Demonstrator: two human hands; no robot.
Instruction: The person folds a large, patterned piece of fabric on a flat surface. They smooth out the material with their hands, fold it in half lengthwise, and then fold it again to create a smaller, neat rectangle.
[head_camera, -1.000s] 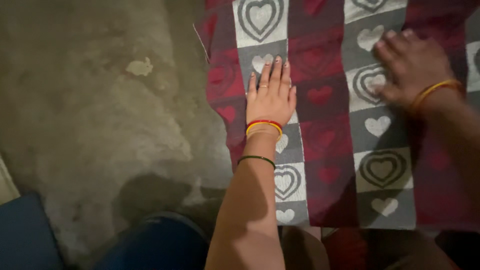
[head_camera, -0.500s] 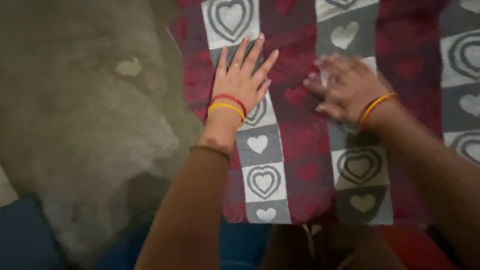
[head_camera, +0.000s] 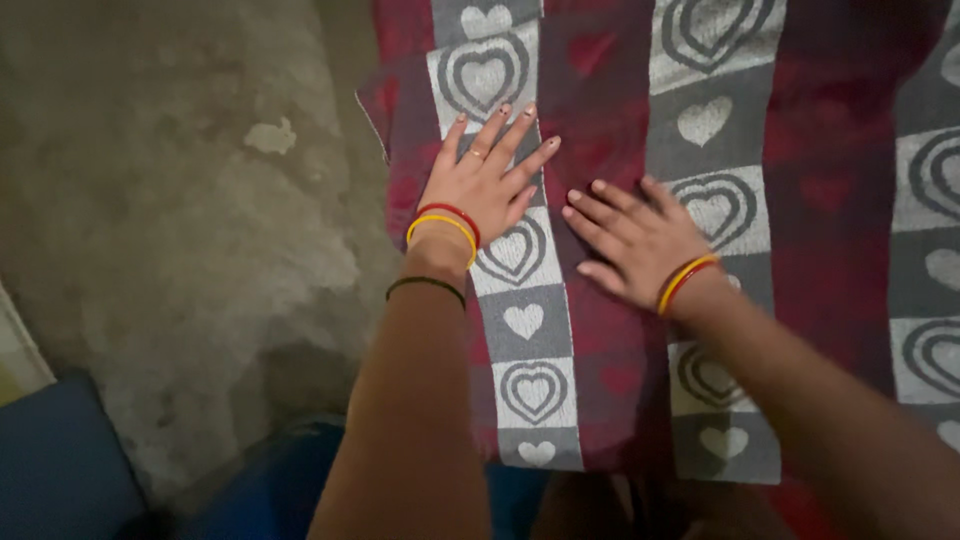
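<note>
Both hands have drawn together since the earlier frames: the right hand (head_camera: 635, 240), which lay blurred far out at 2 o'clock a second ago, now rests just beside the left hand (head_camera: 485, 180), while the left has kept its place near the cloth's edge. Cut off at the top and right of the view, the cloth (head_camera: 820, 220) spreads over the concrete floor (head_camera: 180, 230) — its full extent cannot be made out, and its near edge is partly hidden behind the forearms. It is dark red with grey and white squares bearing heart shapes, in columns running from 6 to 12 o'clock. Each hand lies open and flat, fingers spread, palm down on the cloth — neither grips anything. Red and yellow bangles (head_camera: 445, 220) ring the wrists. A blue shape (head_camera: 60, 470) at 7 o'clock is too dark to identify.
</note>
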